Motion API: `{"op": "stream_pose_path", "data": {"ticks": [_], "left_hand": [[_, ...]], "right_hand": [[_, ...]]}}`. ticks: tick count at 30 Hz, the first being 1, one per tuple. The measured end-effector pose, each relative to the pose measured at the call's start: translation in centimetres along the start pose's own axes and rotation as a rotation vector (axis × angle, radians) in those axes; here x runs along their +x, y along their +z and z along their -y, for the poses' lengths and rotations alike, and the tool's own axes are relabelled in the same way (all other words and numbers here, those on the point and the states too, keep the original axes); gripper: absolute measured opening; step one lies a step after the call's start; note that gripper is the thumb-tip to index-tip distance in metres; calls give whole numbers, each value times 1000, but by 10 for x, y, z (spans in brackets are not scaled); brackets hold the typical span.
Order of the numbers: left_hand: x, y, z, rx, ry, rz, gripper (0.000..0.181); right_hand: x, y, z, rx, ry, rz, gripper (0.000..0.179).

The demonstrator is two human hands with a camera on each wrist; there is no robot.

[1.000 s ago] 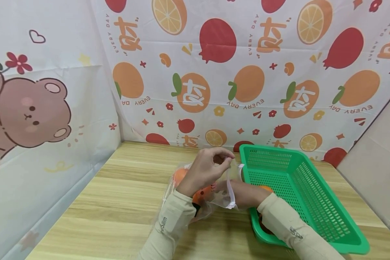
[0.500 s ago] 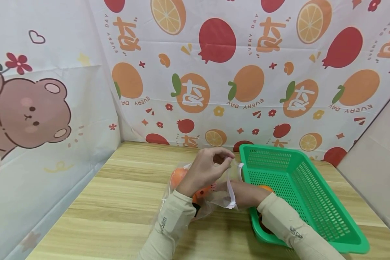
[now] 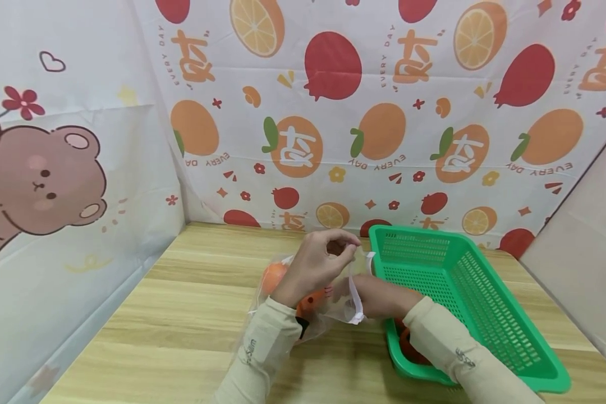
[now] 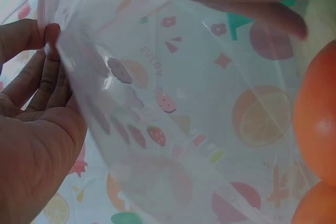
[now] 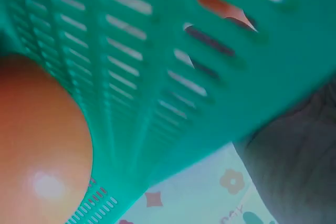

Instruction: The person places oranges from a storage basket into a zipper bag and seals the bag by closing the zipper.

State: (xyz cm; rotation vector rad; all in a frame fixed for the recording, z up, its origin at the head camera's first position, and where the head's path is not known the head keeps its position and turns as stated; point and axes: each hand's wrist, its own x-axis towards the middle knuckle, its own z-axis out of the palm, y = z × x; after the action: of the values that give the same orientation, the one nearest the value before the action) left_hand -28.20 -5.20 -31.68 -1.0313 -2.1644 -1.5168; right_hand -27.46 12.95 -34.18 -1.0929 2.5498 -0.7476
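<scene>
A clear plastic bag (image 3: 354,303) with a pale rim and small printed pictures lies in front of me. My left hand (image 3: 315,261) pinches its rim between thumb and forefinger, as the left wrist view also shows. Inside the bag are round orange fruits (image 4: 320,121); one (image 3: 272,276) shows left of my left wrist. My right hand (image 3: 381,297) reaches into the bag's mouth, partly hidden by the film. In the left wrist view its blurred fingers (image 4: 273,14) extend straight, with nothing seen in them.
A green perforated basket (image 3: 515,306) stands at the right, under my right forearm. Reddish-orange fruit (image 3: 411,348) lies in its near left end, partly covered by the sleeve. A round orange fruit (image 5: 42,140) fills the left of the right wrist view. Printed cloth hangs behind the wooden table (image 3: 146,331).
My right hand has drawn back slightly to the right in the bag's mouth. My left hand keeps its pinch on the rim. The head view has shifted a little.
</scene>
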Motion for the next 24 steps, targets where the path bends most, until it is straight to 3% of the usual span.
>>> {"op": "stream_pose_path", "data": {"ticks": [3, 10, 14, 19, 24], "left_hand": [[0, 1, 1, -1, 2, -3, 11], [1, 3, 4, 15, 8, -8, 11], [1, 3, 5, 19, 11, -11, 11], [0, 4, 4, 26, -9, -27, 10], [1, 4, 3, 28, -17, -38, 10]], "right_hand": [[-4, -8, 0, -17, -28, -77, 22], [-19, -27, -5, -117, -122, -348, 22], [-29, -33, -8, -156, -99, -456, 28], [-40, -37, -16, -231, -43, -524, 37], [-51, -41, -29, -287, 49, -535, 43]]}}
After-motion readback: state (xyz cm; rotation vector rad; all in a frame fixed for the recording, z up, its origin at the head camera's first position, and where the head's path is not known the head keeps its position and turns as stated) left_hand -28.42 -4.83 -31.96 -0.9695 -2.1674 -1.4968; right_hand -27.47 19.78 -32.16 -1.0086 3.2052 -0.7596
